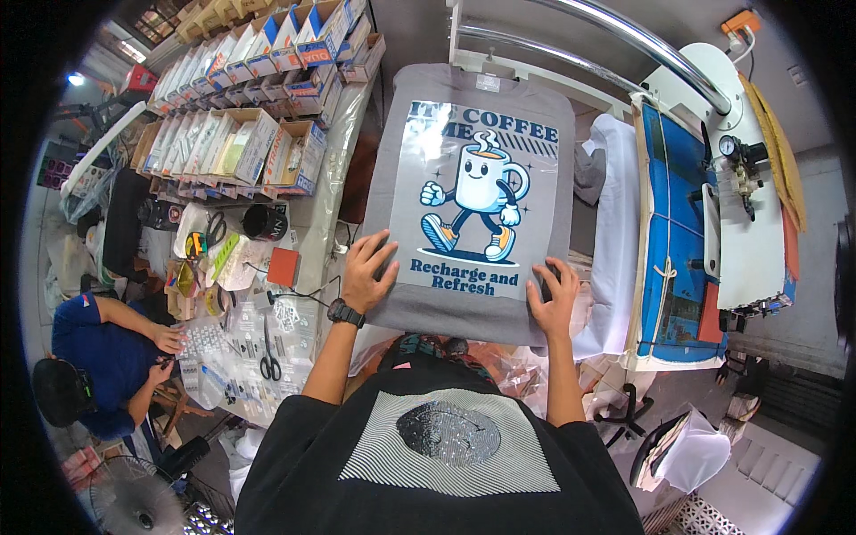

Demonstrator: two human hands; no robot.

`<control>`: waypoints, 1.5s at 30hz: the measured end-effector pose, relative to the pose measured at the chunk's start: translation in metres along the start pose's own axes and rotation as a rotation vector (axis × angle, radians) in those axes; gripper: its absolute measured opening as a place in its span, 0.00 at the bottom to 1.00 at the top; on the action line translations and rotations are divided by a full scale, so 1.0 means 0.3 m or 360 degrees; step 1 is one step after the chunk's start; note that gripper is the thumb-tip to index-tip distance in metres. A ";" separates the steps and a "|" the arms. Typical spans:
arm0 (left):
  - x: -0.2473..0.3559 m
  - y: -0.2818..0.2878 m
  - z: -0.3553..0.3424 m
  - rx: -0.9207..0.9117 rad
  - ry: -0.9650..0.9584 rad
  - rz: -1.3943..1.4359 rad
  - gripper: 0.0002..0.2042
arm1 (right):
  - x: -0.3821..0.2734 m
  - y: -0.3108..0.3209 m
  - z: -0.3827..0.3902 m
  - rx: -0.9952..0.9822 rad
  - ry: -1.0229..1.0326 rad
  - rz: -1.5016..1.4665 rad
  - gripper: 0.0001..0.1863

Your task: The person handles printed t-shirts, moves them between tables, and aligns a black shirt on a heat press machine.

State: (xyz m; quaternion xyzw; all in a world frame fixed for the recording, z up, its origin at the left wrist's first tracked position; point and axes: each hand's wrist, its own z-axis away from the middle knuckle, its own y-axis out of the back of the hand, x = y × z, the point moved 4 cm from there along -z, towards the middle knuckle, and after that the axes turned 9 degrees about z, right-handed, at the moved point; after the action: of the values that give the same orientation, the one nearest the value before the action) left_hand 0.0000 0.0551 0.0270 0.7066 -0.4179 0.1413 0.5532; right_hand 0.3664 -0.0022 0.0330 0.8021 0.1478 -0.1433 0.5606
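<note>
The person's left hand [368, 267] rests on the left edge of a grey T-shirt [428, 310], its fingers spread and its thumb held apart from them, gripping nothing that I can see. The right hand [553, 299] is at the shirt's lower right edge, also with thumb and fingers apart; whether it pinches any cloth I can't tell. A black watch [346, 312] circles the left wrist.

The shirt lies spread flat in front of the person, collar at the far end. Over its front lies a glossy see-through sheet [419, 152] with a walking cartoon mug [484, 183] and dark blue lettering above and below the figure.

Just right of the shirt hangs white cloth [615, 241], and past it stands a blue panel [673, 223] with cord tied around it. Beyond that is a white machine arm bearing a round gauge [728, 144], with a shiny metal bar [651, 40] running from it toward the far end of the shirt.

To the left, a plastic-covered counter [308, 227] carries black scissors [270, 361], a red square block [283, 267], a dark cup [265, 223] and rows of cardboard boxes [232, 147]. At its far left side, a co-worker [80, 343] in dark blue reaches onto it, near a standing fan [143, 499].
</note>
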 end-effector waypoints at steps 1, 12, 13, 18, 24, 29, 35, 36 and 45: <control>-0.002 0.001 0.002 0.0000 0.0002 -0.0008 0.16 | -0.002 0.001 -0.001 0.0002 0.0001 0.0000 0.17; 0.011 0.004 -0.004 -0.0006 -0.0020 -0.0017 0.16 | 0.003 0.003 -0.002 -0.0006 -0.0015 -0.0007 0.17; 0.009 0.004 -0.005 -0.0007 -0.0018 -0.0018 0.16 | 0.004 0.002 -0.002 -0.0008 -0.0019 -0.0015 0.18; 0.009 0.005 -0.001 -0.0015 -0.0006 -0.0020 0.16 | 0.000 0.008 0.001 -0.0019 -0.0030 -0.0028 0.18; 0.014 0.006 0.004 0.0003 0.0011 0.0011 0.17 | 0.010 0.007 0.010 -0.0003 -0.0059 -0.0077 0.19; -0.010 0.030 -0.010 0.0238 0.0170 0.0079 0.18 | 0.114 -0.017 0.022 0.0295 -0.0526 -0.0531 0.18; -0.437 -0.052 -0.080 0.0352 0.1417 0.1262 0.31 | 0.436 -0.218 -0.100 -0.0239 -0.1418 -0.1610 0.44; -0.532 -0.068 -0.108 0.0184 0.1628 0.1431 0.33 | 0.449 -0.248 -0.171 -0.0372 -0.1446 -0.1767 0.46; -0.652 -0.265 -0.548 -0.0148 0.1375 0.2565 0.45 | 0.672 -0.477 -0.586 -0.0936 -0.1528 -0.2376 0.53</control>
State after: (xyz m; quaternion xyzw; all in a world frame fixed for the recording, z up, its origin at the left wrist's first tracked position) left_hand -0.0169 0.2911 -0.0980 0.0638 -0.5467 0.7198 0.4231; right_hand 0.5052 0.2255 -0.1112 0.1803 0.4077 -0.7392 0.5048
